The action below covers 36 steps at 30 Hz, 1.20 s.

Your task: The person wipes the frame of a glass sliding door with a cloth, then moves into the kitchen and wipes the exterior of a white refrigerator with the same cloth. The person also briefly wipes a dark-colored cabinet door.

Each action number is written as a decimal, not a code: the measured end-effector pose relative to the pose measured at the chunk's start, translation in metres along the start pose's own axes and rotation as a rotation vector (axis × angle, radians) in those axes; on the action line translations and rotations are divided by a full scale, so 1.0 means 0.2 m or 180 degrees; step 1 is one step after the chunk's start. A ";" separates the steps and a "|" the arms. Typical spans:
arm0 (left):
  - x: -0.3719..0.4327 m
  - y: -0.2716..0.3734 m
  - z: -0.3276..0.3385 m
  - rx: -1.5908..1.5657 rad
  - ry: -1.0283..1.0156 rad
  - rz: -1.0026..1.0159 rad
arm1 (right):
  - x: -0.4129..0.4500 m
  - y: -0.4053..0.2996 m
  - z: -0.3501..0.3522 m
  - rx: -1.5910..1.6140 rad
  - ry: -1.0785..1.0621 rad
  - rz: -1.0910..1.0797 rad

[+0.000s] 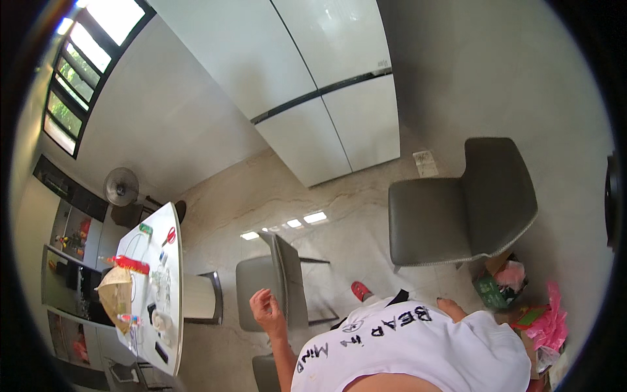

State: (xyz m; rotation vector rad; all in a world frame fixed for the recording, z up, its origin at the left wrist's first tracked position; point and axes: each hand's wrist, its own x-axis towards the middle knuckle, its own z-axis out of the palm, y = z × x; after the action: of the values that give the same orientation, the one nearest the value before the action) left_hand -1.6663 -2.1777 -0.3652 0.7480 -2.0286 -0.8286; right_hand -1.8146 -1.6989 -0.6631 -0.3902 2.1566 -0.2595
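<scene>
My left hand (268,311) is raised in front of a grey padded chair (259,279). Its fingers curl loosely, with a gap to the thumb, and nothing is visible in it. Low beside my white T-shirt (406,343), which bears dark lettering, is part of my right hand (450,309). The shirt hides most of that hand, so its grip cannot be made out. A second grey chair (426,220) stands ahead of it, apart from the hand. One red shoe (360,290) shows on the floor below me.
A white refrigerator (343,122) stands ahead. On the left, a white table (171,294) carries a mesh food cover (117,289), red-handled scissors (169,236) and a phone (161,352). Behind it is a fan (121,186). A green box (492,289) and pink plastic bag (551,323) lie at right.
</scene>
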 end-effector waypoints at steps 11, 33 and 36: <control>0.66 -0.39 0.11 0.0106 -0.0345 -0.0109 | 0.68 -0.74 -0.60 -0.0584 0.0367 -0.0399; 1.15 -0.73 0.99 0.1553 -0.1086 -0.2070 | 1.87 -2.41 -3.50 0.1347 0.2678 -0.2685; 1.29 -0.72 1.06 0.1628 -0.1074 -0.2229 | 1.78 -2.72 -4.23 0.0716 0.3912 -0.3189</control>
State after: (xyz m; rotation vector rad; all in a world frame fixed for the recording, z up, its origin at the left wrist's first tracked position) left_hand -1.9434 -2.3936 -0.4572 1.7753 -2.3324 -0.8517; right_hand -2.6034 -2.3018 -0.2696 -1.4393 2.7961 -1.6270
